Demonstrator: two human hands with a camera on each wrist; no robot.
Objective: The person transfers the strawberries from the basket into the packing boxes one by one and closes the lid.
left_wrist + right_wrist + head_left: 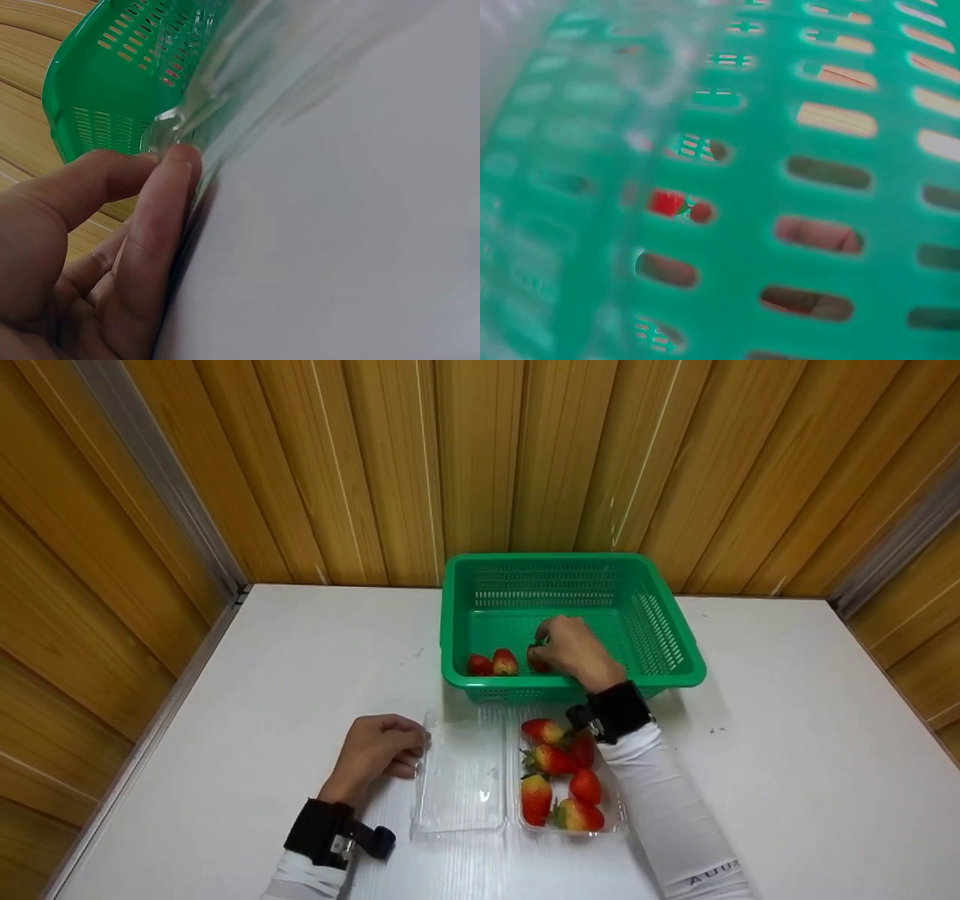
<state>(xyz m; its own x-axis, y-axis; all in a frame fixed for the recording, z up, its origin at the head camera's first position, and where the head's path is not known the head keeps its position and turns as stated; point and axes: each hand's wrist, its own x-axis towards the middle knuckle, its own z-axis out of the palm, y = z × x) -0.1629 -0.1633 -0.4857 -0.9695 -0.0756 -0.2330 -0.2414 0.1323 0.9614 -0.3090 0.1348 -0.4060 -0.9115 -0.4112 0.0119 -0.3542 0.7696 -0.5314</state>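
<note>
A green slotted basket (660,634) stands at the back of the white table, with two loose strawberries (493,663) in its near left corner. My right hand (543,649) reaches into the basket, fingers curled round a third strawberry (535,662). In front of the basket lies an open clear clamshell. Its right tray (616,817) holds several strawberries and its left lid (461,772) holds nothing. My left hand (415,747) pinches the lid's left edge (166,133) between thumb and fingers (161,195). The right wrist view is blurred; a strawberry (667,202) shows red through the basket wall (870,150).
Wooden panel walls close in the table at the back and on both sides. A metal strip (187,660) runs along the table's left edge. Bare white table (787,750) lies right of the clamshell and left of my left hand.
</note>
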